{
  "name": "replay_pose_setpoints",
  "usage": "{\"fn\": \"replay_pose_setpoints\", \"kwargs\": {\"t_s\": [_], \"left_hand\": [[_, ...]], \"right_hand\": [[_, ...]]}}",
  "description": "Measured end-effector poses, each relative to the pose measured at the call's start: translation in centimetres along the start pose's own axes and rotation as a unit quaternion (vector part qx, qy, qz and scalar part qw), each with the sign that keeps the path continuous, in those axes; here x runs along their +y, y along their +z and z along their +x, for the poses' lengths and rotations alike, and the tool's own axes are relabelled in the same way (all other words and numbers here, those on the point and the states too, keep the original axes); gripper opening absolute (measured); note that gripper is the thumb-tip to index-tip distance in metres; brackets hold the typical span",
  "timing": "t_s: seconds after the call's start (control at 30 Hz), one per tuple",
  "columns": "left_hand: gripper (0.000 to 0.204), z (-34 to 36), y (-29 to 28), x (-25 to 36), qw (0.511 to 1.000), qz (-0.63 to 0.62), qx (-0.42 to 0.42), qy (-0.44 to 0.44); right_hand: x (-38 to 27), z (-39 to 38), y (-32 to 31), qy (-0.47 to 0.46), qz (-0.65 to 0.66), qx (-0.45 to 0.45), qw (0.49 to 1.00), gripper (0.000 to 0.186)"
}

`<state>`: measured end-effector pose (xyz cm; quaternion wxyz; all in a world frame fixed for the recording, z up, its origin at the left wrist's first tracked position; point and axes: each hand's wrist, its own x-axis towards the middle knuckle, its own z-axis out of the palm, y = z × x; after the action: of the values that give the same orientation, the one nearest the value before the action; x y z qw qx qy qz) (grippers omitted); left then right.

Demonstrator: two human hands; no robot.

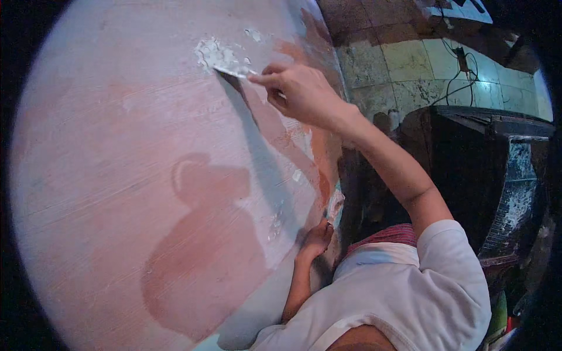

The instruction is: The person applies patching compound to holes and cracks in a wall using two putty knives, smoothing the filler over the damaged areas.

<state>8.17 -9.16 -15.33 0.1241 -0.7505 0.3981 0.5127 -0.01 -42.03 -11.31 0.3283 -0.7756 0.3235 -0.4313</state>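
Observation:
My right hand (301,90) is closed around a putty knife (231,73), seen nearly edge-on, its blade pressed to the pink wall (111,193). At the blade's tip, rough white putty (216,54) clings to the surface in a patch. Lower down, close to my body, my left hand (317,238) is closed on a holder with a whitish lump (335,205) on it and a bit of teal at its edge; the holder's kind is unclear. A small white dab (297,175) sticks to the wall between my hands.
A large dark box-like piece (462,158) with a white-smeared side stands at the right. Beyond it, a black cable with a small box (462,60) lies on the tiled floor (404,61). My arm's shadow and a rounded shadow fall across the wall.

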Motion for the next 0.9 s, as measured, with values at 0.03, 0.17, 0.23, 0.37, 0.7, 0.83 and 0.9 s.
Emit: {"fn": "replay_pose_setpoints", "kwargs": {"t_s": [0.03,0.17,0.23,0.37,0.7,0.83,0.9], "left_hand": [[0.028,-0.3,-0.4,0.6,1.000,-0.019,-0.009,-0.014],[0.027,-0.3,-0.5,0.7,0.999,0.040,0.000,-0.009],[0.030,0.0,0.2,-0.6,1.000,0.002,0.000,0.006],[0.032,0.9,1.3,-2.1,0.999,0.016,0.006,0.032],[0.029,0.1,-0.3,0.2,1.000,-0.005,-0.019,0.006],[0.029,-0.1,-0.9,1.0,0.997,-0.012,-0.058,-0.057],[0.030,0.5,0.4,-1.3,0.999,0.005,-0.027,-0.016]], "right_hand": [[-0.6,-0.7,-0.1,0.009,0.006,-0.006,1.000,0.036],[-0.7,-1.9,-1.5,0.015,0.035,-0.005,0.999,0.034],[0.2,-1.2,-1.7,0.013,0.055,0.008,0.998,0.033],[3.0,1.9,-0.9,0.022,0.001,0.047,0.999,0.033],[1.7,-0.4,-1.4,-0.016,0.026,-0.056,0.998,0.035],[1.6,-0.8,-2.8,-0.012,0.058,-0.063,0.996,0.035],[2.4,0.6,-2.7,0.001,0.033,-0.018,0.999,0.034]]}}
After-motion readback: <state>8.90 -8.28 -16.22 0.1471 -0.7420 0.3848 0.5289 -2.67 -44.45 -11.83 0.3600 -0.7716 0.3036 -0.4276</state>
